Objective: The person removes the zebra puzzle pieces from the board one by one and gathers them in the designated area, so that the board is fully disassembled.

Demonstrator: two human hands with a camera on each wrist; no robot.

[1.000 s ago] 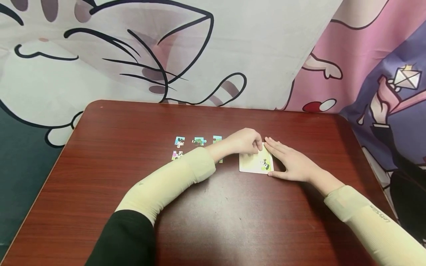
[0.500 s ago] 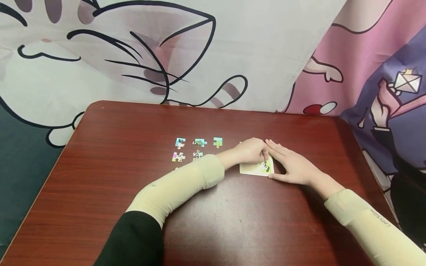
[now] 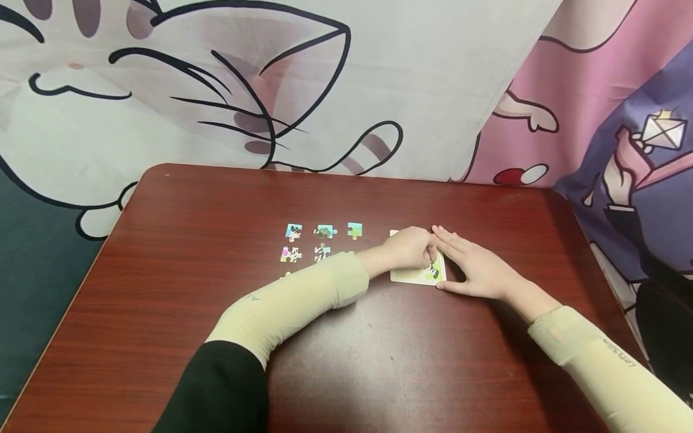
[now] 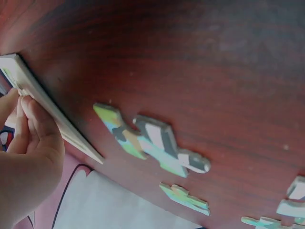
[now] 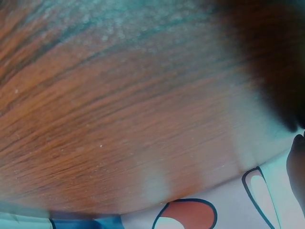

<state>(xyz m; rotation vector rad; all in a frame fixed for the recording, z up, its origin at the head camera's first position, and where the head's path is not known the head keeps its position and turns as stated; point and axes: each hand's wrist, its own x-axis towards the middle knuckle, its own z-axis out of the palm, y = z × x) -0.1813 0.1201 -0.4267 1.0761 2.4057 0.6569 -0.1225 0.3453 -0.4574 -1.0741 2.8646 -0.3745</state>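
A pale square puzzle board (image 3: 408, 276) lies on the table, with a panda picture (image 3: 433, 272) showing at its lower right. Over the board is my left hand (image 3: 409, 248), fingers curled. In the left wrist view, the thumb and fingertips of that hand (image 4: 35, 131) pinch a small puzzle piece (image 4: 23, 92) against the board (image 4: 62, 121); most of the piece is hidden. My right hand (image 3: 479, 267) rests along the board's right edge, fingers straight, thumb at the lower right corner. Only a dark bit of the right hand (image 5: 298, 167) shows in the right wrist view.
Several loose puzzle pieces lie left of the board in rows, among them a blue-green one (image 3: 354, 230) and a pink-white one (image 3: 290, 254). My left sleeve (image 3: 303, 288) covers part of them. A cartoon-printed cloth (image 3: 433, 90) hangs behind the brown table (image 3: 346, 361).
The left hand has come down the board, toward the panda picture, then stayed nearly still. More loose pieces show past the left forearm. The right hand keeps its place at the edge.
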